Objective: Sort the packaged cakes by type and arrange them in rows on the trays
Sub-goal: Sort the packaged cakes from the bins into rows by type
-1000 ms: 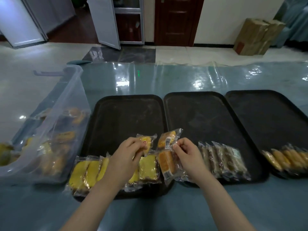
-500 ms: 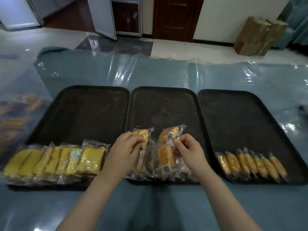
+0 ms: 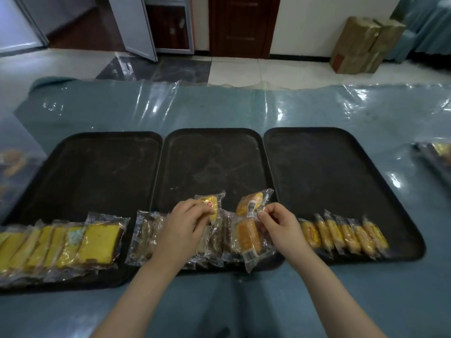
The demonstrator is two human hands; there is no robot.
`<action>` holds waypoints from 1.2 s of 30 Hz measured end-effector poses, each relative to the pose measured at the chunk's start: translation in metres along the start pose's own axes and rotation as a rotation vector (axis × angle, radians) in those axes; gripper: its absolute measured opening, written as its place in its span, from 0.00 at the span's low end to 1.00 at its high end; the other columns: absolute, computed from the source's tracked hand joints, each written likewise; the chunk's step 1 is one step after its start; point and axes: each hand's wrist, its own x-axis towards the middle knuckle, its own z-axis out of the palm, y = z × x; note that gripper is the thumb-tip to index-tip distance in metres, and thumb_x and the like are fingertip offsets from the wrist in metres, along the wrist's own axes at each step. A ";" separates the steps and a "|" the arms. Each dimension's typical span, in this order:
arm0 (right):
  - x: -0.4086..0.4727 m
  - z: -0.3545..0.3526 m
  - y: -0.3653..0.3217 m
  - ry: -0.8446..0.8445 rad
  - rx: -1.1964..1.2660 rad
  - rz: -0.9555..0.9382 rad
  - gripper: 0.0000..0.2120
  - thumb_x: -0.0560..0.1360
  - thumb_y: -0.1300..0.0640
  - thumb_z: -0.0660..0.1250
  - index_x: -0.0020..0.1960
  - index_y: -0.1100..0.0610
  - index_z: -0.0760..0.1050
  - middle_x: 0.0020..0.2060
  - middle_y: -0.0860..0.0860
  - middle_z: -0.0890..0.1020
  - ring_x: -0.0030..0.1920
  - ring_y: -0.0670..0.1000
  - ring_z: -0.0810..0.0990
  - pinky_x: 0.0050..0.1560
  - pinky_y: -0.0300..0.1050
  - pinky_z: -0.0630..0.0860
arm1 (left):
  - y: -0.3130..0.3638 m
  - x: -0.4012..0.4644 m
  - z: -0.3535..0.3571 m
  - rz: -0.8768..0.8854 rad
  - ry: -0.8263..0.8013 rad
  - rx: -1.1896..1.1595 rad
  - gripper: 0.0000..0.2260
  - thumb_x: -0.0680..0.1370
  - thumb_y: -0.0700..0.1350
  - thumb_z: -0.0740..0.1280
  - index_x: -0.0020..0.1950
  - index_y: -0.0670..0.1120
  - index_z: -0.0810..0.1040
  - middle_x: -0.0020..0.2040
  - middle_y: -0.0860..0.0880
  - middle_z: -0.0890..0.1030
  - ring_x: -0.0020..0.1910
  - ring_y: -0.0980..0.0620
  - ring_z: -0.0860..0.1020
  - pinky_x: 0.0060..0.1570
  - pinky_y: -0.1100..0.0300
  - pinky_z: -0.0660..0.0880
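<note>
Three black trays lie side by side: left tray (image 3: 97, 167), middle tray (image 3: 210, 157), right tray (image 3: 324, 162). Yellow sliced cakes (image 3: 97, 242) line the left tray's front edge, dark wrapped cakes (image 3: 144, 237) the middle tray's, and small golden rolls (image 3: 341, 234) the right tray's. My left hand (image 3: 185, 223) grips a small yellow packaged cake (image 3: 212, 206) above the middle tray. My right hand (image 3: 280, 223) pinches two orange round cakes in clear wrappers, one upper (image 3: 250, 203) and one hanging lower (image 3: 249, 236).
The table (image 3: 219, 108) is covered in shiny blue plastic. A clear bin with more cakes (image 3: 12, 162) shows blurred at the left edge. Another pile of packages (image 3: 439, 154) lies at the far right. Cardboard boxes (image 3: 363, 45) stand on the floor behind.
The view has swung to the right, so the trays and bin slid left in frame. Both hands keep the same cakes and have shifted from the left tray's edge over the middle tray.
</note>
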 end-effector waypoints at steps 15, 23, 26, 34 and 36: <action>0.025 -0.120 0.042 0.040 -0.032 -0.034 0.08 0.80 0.56 0.67 0.44 0.59 0.76 0.34 0.50 0.79 0.35 0.46 0.77 0.40 0.45 0.78 | 0.081 0.029 0.098 0.058 -0.044 0.043 0.08 0.77 0.40 0.71 0.51 0.52 0.83 0.49 0.62 0.77 0.54 0.61 0.72 0.54 0.72 0.67; 0.040 -0.247 0.072 0.062 -0.007 -0.048 0.09 0.80 0.57 0.66 0.44 0.61 0.76 0.33 0.49 0.78 0.34 0.44 0.74 0.36 0.39 0.74 | 0.175 0.047 0.185 0.021 -0.036 -0.008 0.09 0.77 0.40 0.70 0.53 0.52 0.84 0.50 0.61 0.77 0.55 0.63 0.71 0.56 0.76 0.65; 0.046 -0.288 0.086 0.086 -0.034 -0.024 0.09 0.80 0.56 0.66 0.44 0.60 0.76 0.33 0.51 0.79 0.33 0.45 0.75 0.36 0.39 0.74 | 0.207 0.054 0.217 0.036 -0.074 -0.013 0.09 0.78 0.42 0.69 0.54 0.54 0.83 0.51 0.61 0.77 0.57 0.64 0.70 0.56 0.76 0.64; 0.064 -0.381 0.125 0.074 -0.284 0.052 0.07 0.79 0.57 0.67 0.43 0.58 0.76 0.34 0.52 0.80 0.33 0.48 0.75 0.33 0.37 0.72 | 0.276 0.075 0.292 0.264 -0.171 0.039 0.11 0.74 0.38 0.71 0.54 0.50 0.84 0.51 0.55 0.80 0.55 0.55 0.74 0.50 0.64 0.74; 0.065 -0.398 0.130 0.031 -0.372 0.065 0.07 0.79 0.57 0.67 0.43 0.59 0.76 0.33 0.52 0.79 0.31 0.47 0.74 0.30 0.34 0.70 | 0.286 0.077 0.313 0.353 -0.216 0.092 0.11 0.73 0.38 0.73 0.53 0.49 0.84 0.50 0.53 0.80 0.53 0.53 0.75 0.47 0.60 0.76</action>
